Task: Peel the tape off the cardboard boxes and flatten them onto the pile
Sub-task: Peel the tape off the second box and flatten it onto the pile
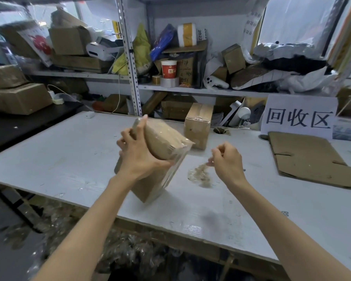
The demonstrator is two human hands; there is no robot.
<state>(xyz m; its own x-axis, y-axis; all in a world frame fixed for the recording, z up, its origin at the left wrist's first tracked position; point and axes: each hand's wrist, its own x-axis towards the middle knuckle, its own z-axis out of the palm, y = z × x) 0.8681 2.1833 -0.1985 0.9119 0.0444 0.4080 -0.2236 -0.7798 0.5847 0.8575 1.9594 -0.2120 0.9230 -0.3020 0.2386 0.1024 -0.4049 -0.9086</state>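
Right now I have the left hand point(139, 157) clamped over the upper end of the taped box point(164, 142), fingers spread and curled round its edges. That keeps it tilted over the tabletop point(69, 155) with its glossy taped side turned toward the right hand point(227, 161); I cannot tell whether its low corner touches. The right fingers are pinched narrow on a crumpled strand of tape point(199, 174) that hangs just beside the box. A second sealed box point(199, 124) waits behind, and the flattened cardboard point(310, 159) lying well apart on the right is, I judge, the pile.
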